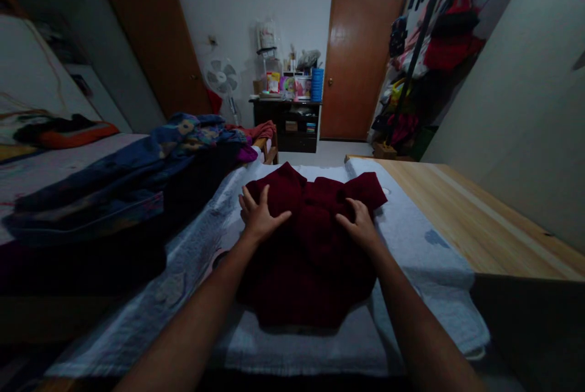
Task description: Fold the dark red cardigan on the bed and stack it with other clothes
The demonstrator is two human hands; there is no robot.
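Note:
A dark red garment (315, 258) lies spread on a pale blue cloth (411, 239) that covers the table in front of me. Its upper part is bunched, with folded pieces at both top corners. My left hand (260, 212) rests at the garment's upper left, fingers spread on the fabric. On the upper right part, my right hand (359, 221) touches the garment with its fingers apart and slightly curved. Neither hand is closed around the fabric.
At the left, a bed holds a blue patterned cloth (137, 166) and dark fabric. A wooden board (493, 215) lies to the right. Farther back are a fan (222, 78), a black cabinet (286, 136), a door (356, 63) and hanging clothes and bags (448, 50).

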